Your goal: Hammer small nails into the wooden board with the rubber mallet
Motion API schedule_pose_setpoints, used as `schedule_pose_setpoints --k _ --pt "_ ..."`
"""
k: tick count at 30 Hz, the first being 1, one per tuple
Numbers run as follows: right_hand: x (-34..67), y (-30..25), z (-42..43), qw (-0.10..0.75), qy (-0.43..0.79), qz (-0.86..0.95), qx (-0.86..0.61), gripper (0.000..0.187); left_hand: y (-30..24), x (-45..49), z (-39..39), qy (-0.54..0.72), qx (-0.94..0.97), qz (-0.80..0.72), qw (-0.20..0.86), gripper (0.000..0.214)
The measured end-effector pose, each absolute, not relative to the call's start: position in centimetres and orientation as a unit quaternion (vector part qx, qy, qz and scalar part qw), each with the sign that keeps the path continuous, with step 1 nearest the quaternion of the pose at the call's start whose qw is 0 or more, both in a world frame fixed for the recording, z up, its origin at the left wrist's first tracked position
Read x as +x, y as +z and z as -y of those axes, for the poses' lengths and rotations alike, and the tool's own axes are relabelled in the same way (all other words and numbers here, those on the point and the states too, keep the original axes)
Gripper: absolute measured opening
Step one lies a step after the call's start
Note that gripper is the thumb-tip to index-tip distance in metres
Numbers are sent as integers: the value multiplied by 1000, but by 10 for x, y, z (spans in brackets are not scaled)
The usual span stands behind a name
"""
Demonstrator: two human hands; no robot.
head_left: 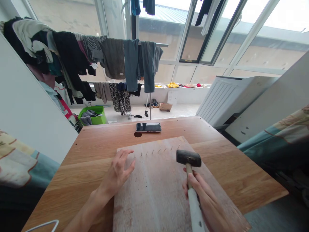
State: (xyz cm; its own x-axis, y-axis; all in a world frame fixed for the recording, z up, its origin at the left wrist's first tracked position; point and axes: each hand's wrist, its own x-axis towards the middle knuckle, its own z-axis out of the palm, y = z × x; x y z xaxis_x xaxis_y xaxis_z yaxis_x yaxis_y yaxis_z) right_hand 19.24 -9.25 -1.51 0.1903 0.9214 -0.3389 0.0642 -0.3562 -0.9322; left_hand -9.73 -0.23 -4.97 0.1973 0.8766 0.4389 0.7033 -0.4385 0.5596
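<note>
A wooden board [149, 193] lies on the desk in front of me, with a row of several nails [153, 151] standing in it near its far edge. My left hand [118, 169] rests at the board's left edge. Its thumb and fingers are apart beside the leftmost nail [135, 156], and I see nothing between them. In my right hand [201, 190] is a mallet [188, 158] with a black head and a pale, worn handle. The mallet's head is over the right part of the board, close to the rightmost nail [178, 147].
A phone [148, 127] lies beyond the board, beside a dark round hole [137, 134] in the wooden desk [82, 167]. A white cable [48, 222] curls at the near left. Past the desk are hanging clothes [113, 58] and a green basket [98, 119].
</note>
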Motion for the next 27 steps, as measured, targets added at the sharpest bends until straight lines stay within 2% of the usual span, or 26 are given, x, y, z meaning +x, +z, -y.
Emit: schedule_pose_setpoints --k 7,13,16,19,24,27 --pt "230 -33 97 348 458 449 -684 55 -59 -131 77 304 805 -508 -31 27" --pt "285 -50 113 313 63 634 -704 33 -74 -131 119 318 812 -488 -37 32" --pt "321 -69 120 259 -31 690 -675 44 -67 -112 117 331 815 -475 -14 33" --pt "366 -90 122 194 -63 699 -686 50 -49 -79 107 309 832 -456 57 35" --pt "459 -101 107 190 -45 639 -744 56 -26 -3 80 230 869 -400 180 38" --pt "497 -95 92 196 -42 621 -757 54 -24 32 61 189 891 -359 205 35"
